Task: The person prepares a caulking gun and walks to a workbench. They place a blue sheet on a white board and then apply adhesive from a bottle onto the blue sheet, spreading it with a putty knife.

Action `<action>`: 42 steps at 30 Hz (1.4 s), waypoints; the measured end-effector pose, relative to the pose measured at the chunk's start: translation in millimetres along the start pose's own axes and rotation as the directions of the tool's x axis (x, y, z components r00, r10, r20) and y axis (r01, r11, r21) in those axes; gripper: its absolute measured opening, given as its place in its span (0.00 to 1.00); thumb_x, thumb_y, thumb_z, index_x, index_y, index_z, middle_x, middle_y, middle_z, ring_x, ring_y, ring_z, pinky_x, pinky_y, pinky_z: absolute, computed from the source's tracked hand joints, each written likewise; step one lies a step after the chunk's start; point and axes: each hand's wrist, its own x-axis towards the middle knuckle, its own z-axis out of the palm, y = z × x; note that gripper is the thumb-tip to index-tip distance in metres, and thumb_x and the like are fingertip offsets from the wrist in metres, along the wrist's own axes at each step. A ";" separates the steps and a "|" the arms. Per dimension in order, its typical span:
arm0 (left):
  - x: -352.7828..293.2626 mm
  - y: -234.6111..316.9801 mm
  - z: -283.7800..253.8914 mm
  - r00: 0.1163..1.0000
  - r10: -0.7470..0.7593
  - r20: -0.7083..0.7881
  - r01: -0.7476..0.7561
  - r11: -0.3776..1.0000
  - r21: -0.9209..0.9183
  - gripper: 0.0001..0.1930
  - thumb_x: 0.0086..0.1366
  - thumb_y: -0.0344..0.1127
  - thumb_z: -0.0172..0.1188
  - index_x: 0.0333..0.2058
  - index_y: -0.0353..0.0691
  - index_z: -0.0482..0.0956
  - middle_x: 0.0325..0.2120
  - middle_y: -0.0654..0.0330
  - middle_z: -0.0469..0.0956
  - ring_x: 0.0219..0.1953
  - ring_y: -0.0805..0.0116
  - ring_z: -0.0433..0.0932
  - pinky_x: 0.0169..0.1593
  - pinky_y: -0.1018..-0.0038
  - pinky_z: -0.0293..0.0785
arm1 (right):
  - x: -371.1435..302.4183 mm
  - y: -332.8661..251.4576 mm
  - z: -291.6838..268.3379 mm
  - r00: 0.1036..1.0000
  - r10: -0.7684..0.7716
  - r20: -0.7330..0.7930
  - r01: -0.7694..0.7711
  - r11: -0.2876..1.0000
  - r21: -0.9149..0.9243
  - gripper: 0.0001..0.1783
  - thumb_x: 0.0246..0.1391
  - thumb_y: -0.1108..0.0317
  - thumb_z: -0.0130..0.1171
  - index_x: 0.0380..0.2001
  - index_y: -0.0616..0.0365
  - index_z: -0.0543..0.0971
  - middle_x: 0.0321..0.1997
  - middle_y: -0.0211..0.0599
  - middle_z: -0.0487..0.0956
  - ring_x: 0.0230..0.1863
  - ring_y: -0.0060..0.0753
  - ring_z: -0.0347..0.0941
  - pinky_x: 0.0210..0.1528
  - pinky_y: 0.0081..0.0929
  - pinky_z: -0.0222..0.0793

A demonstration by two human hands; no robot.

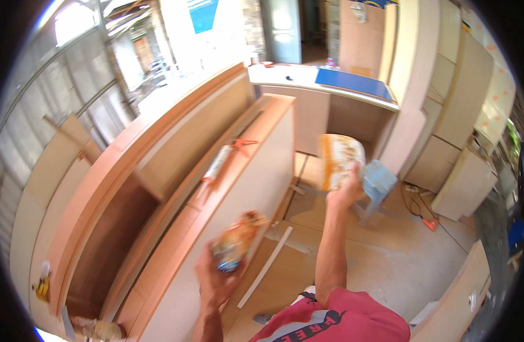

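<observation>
My left hand (213, 279) grips a blurred, stained can (239, 242), orange-brown with a silver and blue end, beside the pale side of a long cabinet (253, 171). Farther off and to the right, my raised right hand (346, 191) holds a round white and orange container (342, 162), smeared with brown, by its near edge. Just right of that hand is a light-blue object (379, 179), too blurred to name; whether the hand touches it I cannot tell. A caulking gun (221, 159) with an orange handle lies on the cabinet's top edge.
A blue panel (353, 84) lies on the white counter (302, 80) at the back. On the floor are a white strip (265, 268) and an orange corded tool (430, 223). Boards lean at the right, and a yellow tool (42, 288) is at the far left.
</observation>
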 end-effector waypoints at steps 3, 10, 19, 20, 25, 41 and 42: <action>5.8 20.4 37.5 0.972 -0.236 0.010 0.226 0.918 -0.326 0.26 0.48 0.30 0.75 0.45 0.29 0.74 0.35 0.54 0.83 0.37 0.66 0.82 0.43 0.69 0.79 | 125.2 -58.1 -67.7 0.969 -0.082 -0.235 0.109 0.989 0.104 0.24 0.61 0.62 0.66 0.54 0.68 0.77 0.54 0.42 0.81 0.53 0.38 0.79 0.56 0.36 0.74; 40.8 18.7 177.8 0.971 -0.230 0.063 0.230 0.837 -0.496 0.29 0.46 0.30 0.72 0.49 0.32 0.75 0.39 0.59 0.80 0.41 0.68 0.79 0.48 0.72 0.75 | 188.0 -90.8 -152.9 1.000 -0.016 0.001 0.016 1.000 0.012 0.28 0.58 0.70 0.67 0.61 0.62 0.73 0.62 0.33 0.76 0.61 0.31 0.71 0.62 0.34 0.68; 148.5 58.3 314.0 0.976 -0.212 0.044 0.183 0.704 -0.686 0.29 0.46 0.26 0.70 0.50 0.31 0.75 0.40 0.59 0.79 0.41 0.66 0.78 0.48 0.70 0.74 | 209.5 -70.4 -150.6 0.972 0.211 0.106 -0.203 0.976 -0.083 0.23 0.61 0.72 0.61 0.59 0.60 0.72 0.58 0.34 0.78 0.58 0.28 0.75 0.59 0.29 0.71; 164.2 60.9 329.6 0.980 -0.197 0.039 0.163 0.664 -0.730 0.29 0.47 0.24 0.68 0.51 0.31 0.74 0.41 0.59 0.79 0.42 0.66 0.78 0.49 0.70 0.74 | 213.9 -66.6 -143.2 0.970 0.209 0.122 -0.195 0.974 -0.116 0.22 0.61 0.73 0.61 0.58 0.60 0.73 0.57 0.34 0.78 0.56 0.28 0.75 0.57 0.28 0.72; 248.7 75.5 400.2 0.987 -0.162 -0.019 0.067 0.511 -0.857 0.25 0.47 0.24 0.69 0.47 0.30 0.76 0.37 0.59 0.80 0.38 0.67 0.78 0.45 0.73 0.74 | 244.2 -35.3 -111.8 0.974 0.224 0.027 -0.205 0.928 -0.310 0.21 0.58 0.73 0.62 0.55 0.60 0.75 0.50 0.34 0.81 0.49 0.27 0.78 0.50 0.27 0.75; 518.0 56.1 608.0 0.962 -0.190 0.197 0.242 0.258 -0.935 0.24 0.53 0.21 0.63 0.51 0.33 0.72 0.41 0.57 0.78 0.43 0.63 0.78 0.50 0.69 0.75 | 528.4 178.3 -76.3 0.983 -0.035 -0.181 -0.069 0.840 -0.538 0.20 0.68 0.64 0.53 0.59 0.62 0.71 0.56 0.42 0.78 0.59 0.41 0.75 0.60 0.37 0.70; 534.0 57.3 617.1 0.961 -0.203 0.187 0.232 0.227 -0.946 0.24 0.53 0.21 0.63 0.51 0.33 0.72 0.41 0.57 0.78 0.43 0.64 0.78 0.50 0.69 0.75 | 536.5 179.6 -73.9 0.927 0.207 -0.313 -0.276 0.941 -0.196 0.21 0.68 0.62 0.53 0.59 0.60 0.71 0.56 0.42 0.78 0.59 0.43 0.74 0.61 0.39 0.69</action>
